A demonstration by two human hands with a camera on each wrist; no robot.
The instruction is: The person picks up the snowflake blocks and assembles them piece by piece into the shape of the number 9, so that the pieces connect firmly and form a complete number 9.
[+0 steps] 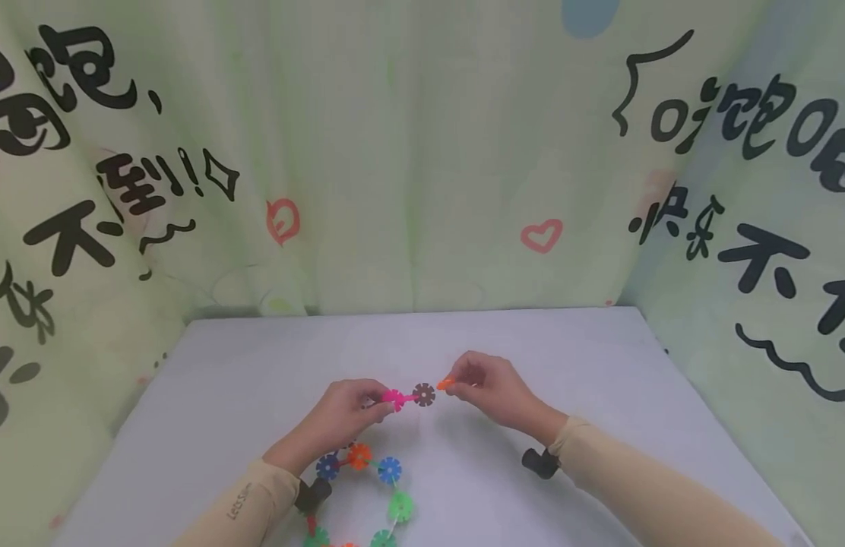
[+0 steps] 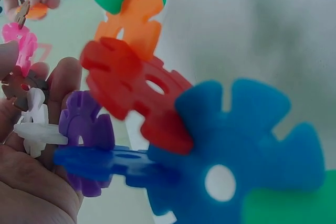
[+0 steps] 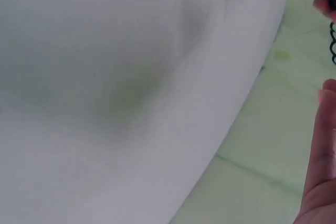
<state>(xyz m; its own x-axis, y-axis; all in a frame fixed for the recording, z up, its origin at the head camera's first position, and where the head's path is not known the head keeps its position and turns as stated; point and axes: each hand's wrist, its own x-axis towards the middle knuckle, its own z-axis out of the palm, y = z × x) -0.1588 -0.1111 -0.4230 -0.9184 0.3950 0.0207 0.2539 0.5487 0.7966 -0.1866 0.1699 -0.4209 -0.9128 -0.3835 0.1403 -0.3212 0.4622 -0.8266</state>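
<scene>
My left hand (image 1: 347,414) pinches a chain of notched, flower-shaped plastic discs by its upper end. Beyond its fingertips, a pink disc (image 1: 395,399) leads to a brown disc (image 1: 424,394). My right hand (image 1: 487,386) holds an orange disc (image 1: 446,384) between thumb and fingers, a small gap from the brown one in the head view. In the left wrist view another brown disc (image 2: 26,85) sits at the left fingers, followed by a white disc (image 2: 35,129), a purple disc (image 2: 89,116) and a large-looking blue disc (image 2: 236,145). The right wrist view shows only part of the right hand.
Below the left hand, linked discs curve in a loop over the white table (image 1: 504,486), including a green disc (image 1: 400,507) and a blue disc (image 1: 390,469). A black wrist camera (image 1: 540,463) hangs under the right wrist. Printed curtains (image 1: 422,152) surround the table.
</scene>
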